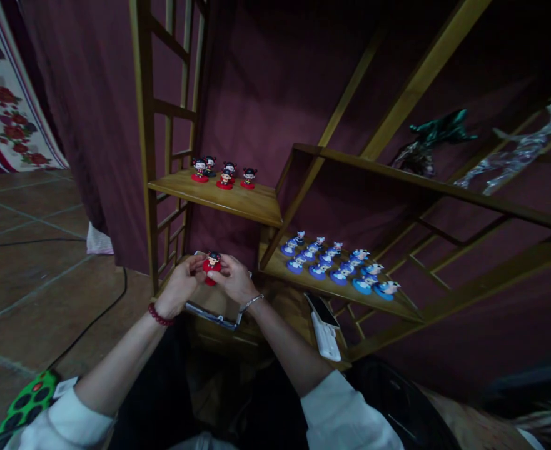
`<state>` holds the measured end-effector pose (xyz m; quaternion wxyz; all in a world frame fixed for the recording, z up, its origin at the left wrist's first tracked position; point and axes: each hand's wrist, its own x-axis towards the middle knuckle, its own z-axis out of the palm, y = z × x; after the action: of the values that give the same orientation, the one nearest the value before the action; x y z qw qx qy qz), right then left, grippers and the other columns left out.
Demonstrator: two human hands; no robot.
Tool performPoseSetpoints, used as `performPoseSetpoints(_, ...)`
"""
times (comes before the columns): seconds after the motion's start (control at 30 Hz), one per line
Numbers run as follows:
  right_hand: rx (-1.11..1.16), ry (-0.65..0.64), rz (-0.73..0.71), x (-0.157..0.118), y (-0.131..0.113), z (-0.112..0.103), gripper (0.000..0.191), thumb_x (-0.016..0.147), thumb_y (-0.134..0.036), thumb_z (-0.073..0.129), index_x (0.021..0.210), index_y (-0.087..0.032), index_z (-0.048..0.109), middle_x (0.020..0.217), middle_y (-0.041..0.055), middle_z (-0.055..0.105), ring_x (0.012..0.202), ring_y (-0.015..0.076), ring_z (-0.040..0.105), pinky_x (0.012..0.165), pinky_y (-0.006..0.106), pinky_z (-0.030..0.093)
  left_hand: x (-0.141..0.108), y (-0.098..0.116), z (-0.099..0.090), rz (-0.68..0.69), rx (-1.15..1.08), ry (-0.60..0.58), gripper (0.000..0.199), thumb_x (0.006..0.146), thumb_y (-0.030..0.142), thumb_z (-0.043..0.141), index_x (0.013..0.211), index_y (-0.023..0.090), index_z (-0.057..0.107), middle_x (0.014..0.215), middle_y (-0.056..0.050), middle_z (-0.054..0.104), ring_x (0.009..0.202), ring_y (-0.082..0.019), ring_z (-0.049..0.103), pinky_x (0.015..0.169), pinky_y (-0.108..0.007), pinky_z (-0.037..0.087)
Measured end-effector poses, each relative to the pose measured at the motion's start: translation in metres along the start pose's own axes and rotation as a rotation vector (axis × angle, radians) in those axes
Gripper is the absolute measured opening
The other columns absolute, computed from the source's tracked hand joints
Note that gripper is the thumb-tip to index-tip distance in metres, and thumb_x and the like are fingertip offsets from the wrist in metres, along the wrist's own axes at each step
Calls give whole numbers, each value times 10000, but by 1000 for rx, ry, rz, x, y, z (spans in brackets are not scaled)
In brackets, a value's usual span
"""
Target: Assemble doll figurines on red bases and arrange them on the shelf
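Observation:
A small red figurine with black hair [212,262] is held upright between my two hands. My left hand [184,282] grips it from the left, a dark red bead bracelet on that wrist. On the other side my right hand [234,279] closes on it with the thumb across its front; a silver bracelet circles that wrist. Beneath the hands lies an open box [214,315], its inside largely hidden. Several similar red-based figurines [225,180] stand on the upper left wooden shelf [237,201].
On the lower right shelf [406,305] stand rows of purple and blue figurines [321,267]. A phone [322,310] and a white device [326,340] lie below it. Dark green and clear ornaments occupy the upper right shelf. A green power strip [31,400] is on the tiled floor.

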<state>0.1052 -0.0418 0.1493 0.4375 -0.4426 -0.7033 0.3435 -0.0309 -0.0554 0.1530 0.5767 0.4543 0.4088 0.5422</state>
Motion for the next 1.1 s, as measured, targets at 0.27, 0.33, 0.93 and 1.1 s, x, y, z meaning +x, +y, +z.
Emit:
performPoseSetpoints(0.27,50,-47,-42,2,-33,-11,412,660,-288,653,1052,-217,549,1008,25,622,903,156,600,831,312,486,-10,29,-9,164,187,-119,460,625,295,645,1032,121,521,1034,-111,605,951,-211,562,843,-374,431)
performPoseSetpoints(0.33,85,-64,-52,3,-43,-15,419,659,-289,659,1056,-218,544,1010,26,631,916,164,603,844,324,484,-12,38,-10,208,228,-134,434,644,294,635,1029,127,525,1021,-102,608,945,-207,564,849,-379,431)
performPoseSetpoints(0.93,82,-150,-161,27,-131,-60,345,638,-252,679,953,-171,564,983,33,633,889,159,617,828,309,496,-10,113,7,482,305,-165,366,671,336,628,966,145,526,974,-64,608,876,-161,581,825,-336,458)
performPoseSetpoints(1.1,8,-112,-200,43,-146,-73,343,638,-238,675,958,-174,569,946,23,641,827,136,619,793,287,496,5,130,18,562,351,-130,330,672,328,614,928,139,528,926,-60,610,844,-159,583,817,-348,458)
